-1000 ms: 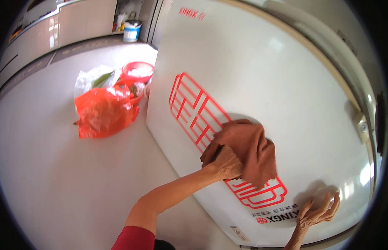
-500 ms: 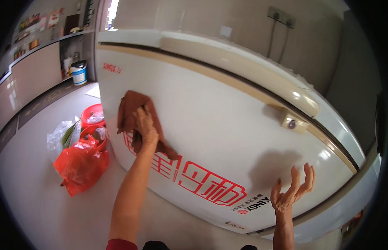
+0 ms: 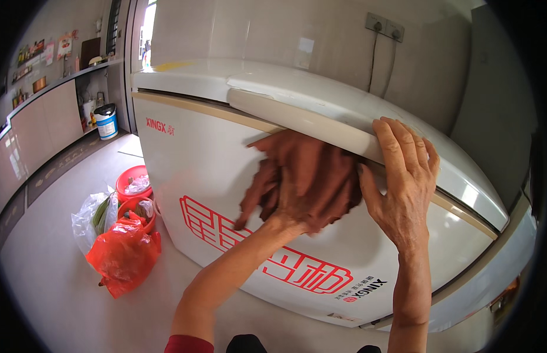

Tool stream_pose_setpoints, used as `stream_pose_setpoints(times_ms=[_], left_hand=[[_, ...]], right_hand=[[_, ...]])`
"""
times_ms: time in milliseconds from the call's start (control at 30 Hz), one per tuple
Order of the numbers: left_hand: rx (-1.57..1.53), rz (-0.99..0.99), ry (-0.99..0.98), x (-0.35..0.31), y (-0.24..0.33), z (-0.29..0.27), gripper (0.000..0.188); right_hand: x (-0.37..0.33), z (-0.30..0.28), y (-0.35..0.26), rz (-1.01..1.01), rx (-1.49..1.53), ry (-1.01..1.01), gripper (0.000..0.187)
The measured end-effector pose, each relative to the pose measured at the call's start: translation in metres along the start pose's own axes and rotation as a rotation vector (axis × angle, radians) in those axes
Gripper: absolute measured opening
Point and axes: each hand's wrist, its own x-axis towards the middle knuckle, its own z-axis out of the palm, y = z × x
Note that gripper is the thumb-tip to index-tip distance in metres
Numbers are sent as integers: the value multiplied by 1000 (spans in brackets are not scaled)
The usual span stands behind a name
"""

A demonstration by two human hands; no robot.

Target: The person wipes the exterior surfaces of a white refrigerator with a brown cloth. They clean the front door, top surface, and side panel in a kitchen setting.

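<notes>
Your left hand (image 3: 290,210) is gripping a floppy brown cloth (image 3: 320,173) — your open right hand (image 3: 404,191) is touching the lid edge (image 3: 303,117) — floor (image 3: 167,312) is spreading out left.

Daylight enters through the narrow bright opening (image 3: 149,32) at upper left, blown out white, and brightens the pale smooth floor (image 3: 97,167) below it; glare spots the glossy white freezer lid (image 3: 326,94) at right; the crumpled brown cloth (image 3: 314,170) at centre smears with blur; fisheye bending and black vignetting ring the frame
</notes>
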Motion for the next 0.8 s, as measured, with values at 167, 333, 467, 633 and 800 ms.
stream_pose_setpoints(times_ms=[167, 333, 467, 633, 800], left_hand=[[166, -38, -38, -20, -21, 16, 68], [-180, -283, -5, -27, -70, 3, 52], [-98, -453, 26, -29, -91, -6, 31], [361, -535, 402, -58, -136, 2, 34], [43, -1020, 462, -26, -88, -1, 44]], right_hand=[[-2, 1, 0, 33, 77, -2, 50], [-2, 9, -1, 24, 125, 132, 47], [-4, 9, -1, 59, 119, 121, 45], [2, 7, -10, 65, 104, 162, 39], [6, 13, -26, 68, 9, 68, 42]])
